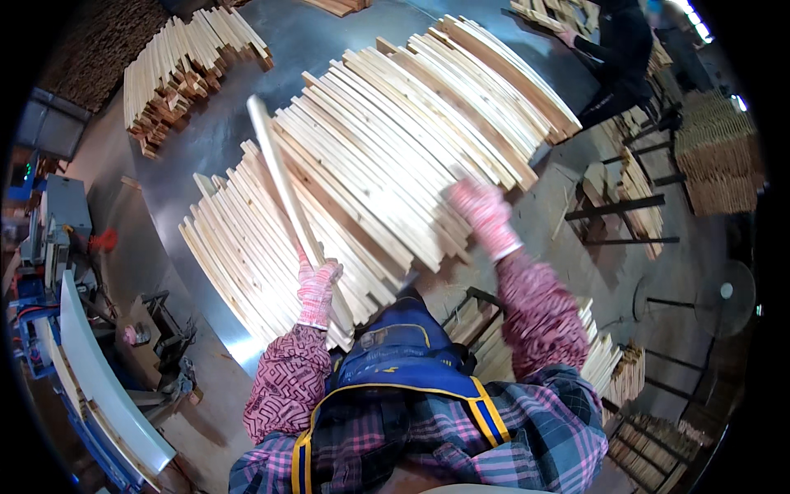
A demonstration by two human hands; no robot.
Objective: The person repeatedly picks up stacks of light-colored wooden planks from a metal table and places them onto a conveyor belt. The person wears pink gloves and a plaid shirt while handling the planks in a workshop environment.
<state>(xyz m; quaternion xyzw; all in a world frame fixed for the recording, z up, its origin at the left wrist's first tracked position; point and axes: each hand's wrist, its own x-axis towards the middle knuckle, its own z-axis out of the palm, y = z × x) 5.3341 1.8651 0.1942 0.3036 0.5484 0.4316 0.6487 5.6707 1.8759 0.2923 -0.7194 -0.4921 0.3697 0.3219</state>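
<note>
My left hand (pixel 317 288), in a pink knitted glove, grips a long pale wooden slat (pixel 276 169) that rises up and to the left over a large fanned stack of similar slats (pixel 387 156) on a metal table (pixel 214 140). In a matching glove, my right hand (pixel 484 216) rests on the right front part of that stack, fingers down on the slat ends; whether it grips one is unclear. A blue apron and plaid shirt fill the lower middle.
A smaller pile of slats (pixel 185 66) lies at the table's back left. A machine with a white curved guard (pixel 99 379) stands at left. Racks of stacked slats (pixel 642 206) and another person in dark clothes (pixel 621 58) are at right.
</note>
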